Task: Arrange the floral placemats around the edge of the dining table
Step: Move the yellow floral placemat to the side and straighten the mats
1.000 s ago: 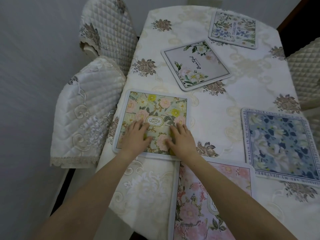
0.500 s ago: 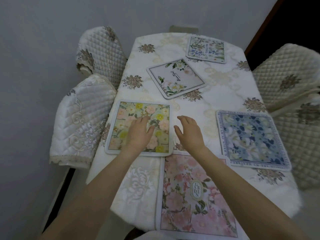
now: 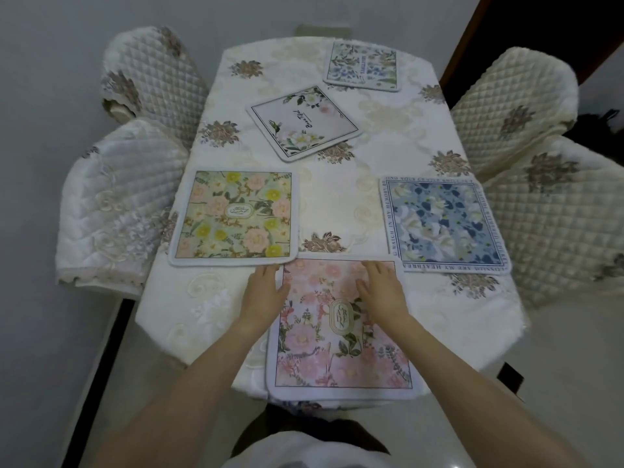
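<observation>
Several floral placemats lie on the dining table, which is covered by a cream cloth. A pink placemat sits at the near edge. My right hand rests flat on its upper part, fingers apart. My left hand lies flat at its left border, just below the yellow-green placemat on the left side. A blue placemat lies at the right edge. A white placemat sits skewed near the middle. A small blue-green placemat lies at the far end.
Quilted chair covers stand close on both sides: two on the left, two on the right. A grey wall lies behind the table's far end. A dark doorway opens at the back right.
Both hands left the yellow-green placemat and drew back to the pink placemat at the near edge. My head pulled back, so the whole table now shows.
</observation>
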Available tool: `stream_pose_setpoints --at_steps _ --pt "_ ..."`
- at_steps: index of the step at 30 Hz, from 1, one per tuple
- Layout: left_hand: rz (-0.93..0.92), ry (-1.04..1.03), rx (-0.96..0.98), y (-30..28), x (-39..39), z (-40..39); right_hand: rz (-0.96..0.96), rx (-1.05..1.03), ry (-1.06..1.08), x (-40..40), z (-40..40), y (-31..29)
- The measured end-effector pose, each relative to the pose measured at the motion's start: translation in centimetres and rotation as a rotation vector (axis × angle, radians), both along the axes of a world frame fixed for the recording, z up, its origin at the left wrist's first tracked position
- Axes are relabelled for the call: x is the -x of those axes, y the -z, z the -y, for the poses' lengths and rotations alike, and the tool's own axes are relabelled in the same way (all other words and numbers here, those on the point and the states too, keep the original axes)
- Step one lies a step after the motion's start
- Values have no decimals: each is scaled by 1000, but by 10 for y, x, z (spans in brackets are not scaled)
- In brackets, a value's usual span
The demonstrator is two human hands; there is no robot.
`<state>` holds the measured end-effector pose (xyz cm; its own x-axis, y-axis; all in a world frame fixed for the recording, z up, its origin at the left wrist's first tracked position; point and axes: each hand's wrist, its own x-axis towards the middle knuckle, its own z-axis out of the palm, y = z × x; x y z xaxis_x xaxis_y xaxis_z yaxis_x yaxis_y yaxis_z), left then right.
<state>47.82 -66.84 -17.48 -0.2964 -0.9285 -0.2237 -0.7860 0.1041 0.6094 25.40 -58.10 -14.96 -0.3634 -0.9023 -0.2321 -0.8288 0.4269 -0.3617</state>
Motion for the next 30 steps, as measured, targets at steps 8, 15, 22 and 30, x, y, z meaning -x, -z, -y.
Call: stream_pose_setpoints --at_steps 8,15,22,30 --pt "-124 -217 -48 2 -2 20 20 113 -192 -30 37 0" --pt "150 105 225 -4 -33 68 10 145 -369 -76 104 5" --pt "401 279 201 11 -81 103 -3 -9 -543 -116 138 35" --pt "488 274 149 28 -97 112 -91 -56 -597 -124 146 56"
